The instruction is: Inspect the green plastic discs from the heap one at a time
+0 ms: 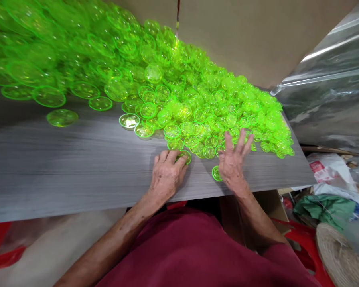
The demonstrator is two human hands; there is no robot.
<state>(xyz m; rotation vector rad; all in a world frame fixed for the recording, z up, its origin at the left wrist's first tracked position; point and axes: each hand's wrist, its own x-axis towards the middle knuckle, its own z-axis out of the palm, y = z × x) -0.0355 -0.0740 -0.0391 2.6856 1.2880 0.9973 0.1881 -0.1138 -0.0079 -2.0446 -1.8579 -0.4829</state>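
Observation:
A big heap of clear, bright green round plastic caps covers the back of the grey table. My left hand rests at the heap's front edge, its fingers bent and its thumb against a green cap. That cap is partly hidden by the thumb and forefinger. To the right, my right hand has its fingers stretched out and spread, the tips reaching to the heap's edge. Another green cap lies beside its thumb side, partly covered by the hand.
The grey wood-grain table ends close in front of my body. Behind the heap stands a tan panel. Plastic sheeting hangs at the right. Below it are bags, a red stool and a round woven thing.

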